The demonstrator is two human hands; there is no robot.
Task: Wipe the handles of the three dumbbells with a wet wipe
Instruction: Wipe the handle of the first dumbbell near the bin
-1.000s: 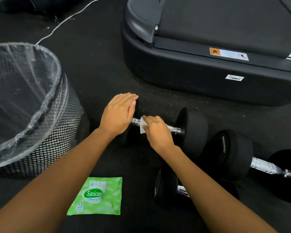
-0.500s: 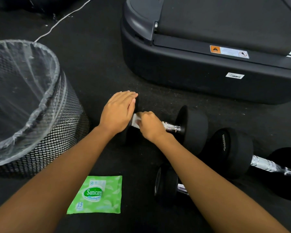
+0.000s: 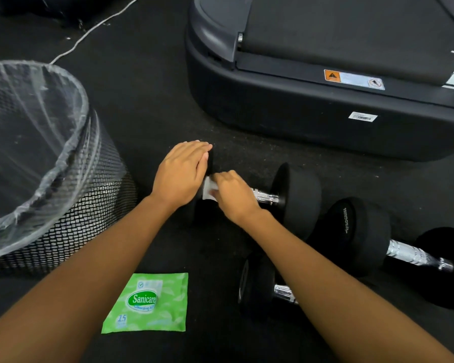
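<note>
Gripping wet wipe on dumbbell handle, right hand

Counting the things on the floor

Three dumbbells: one far, one right, one near. One wet wipe, one green wipe pack, one mesh bin, one treadmill, two hands.

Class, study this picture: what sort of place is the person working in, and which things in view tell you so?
Most likely a gym or home workout room. A treadmill stands on dark flooring, and three black dumbbells lie beside it, one being wiped by the right hand with a wet wipe.
</note>
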